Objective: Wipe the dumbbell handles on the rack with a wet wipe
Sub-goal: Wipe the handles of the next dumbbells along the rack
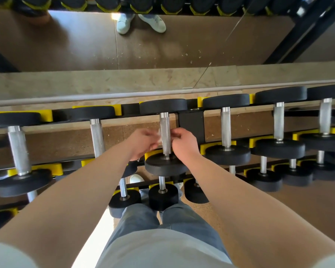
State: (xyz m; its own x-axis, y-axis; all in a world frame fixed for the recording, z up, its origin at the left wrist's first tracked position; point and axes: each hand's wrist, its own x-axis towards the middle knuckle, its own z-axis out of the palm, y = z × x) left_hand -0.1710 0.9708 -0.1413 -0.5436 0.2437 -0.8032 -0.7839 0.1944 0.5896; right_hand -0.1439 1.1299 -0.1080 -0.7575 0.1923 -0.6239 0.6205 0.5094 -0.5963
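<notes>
Six dumbbells lie along the top tier of the rack [190,120], with smaller ones on the tiers below. At the third dumbbell's handle [165,132], the left hand [141,144] pinches a white wet wipe [159,136] against its left side. The right hand [184,144] curls at its right; what it grips is unclear.

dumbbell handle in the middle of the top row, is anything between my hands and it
Nothing visible blocks it. The left hand pinches the wet wipe at the left side of the dumbbell handle. The right hand curls at its right side, and whether it holds the wipe too is unclear.
</notes>
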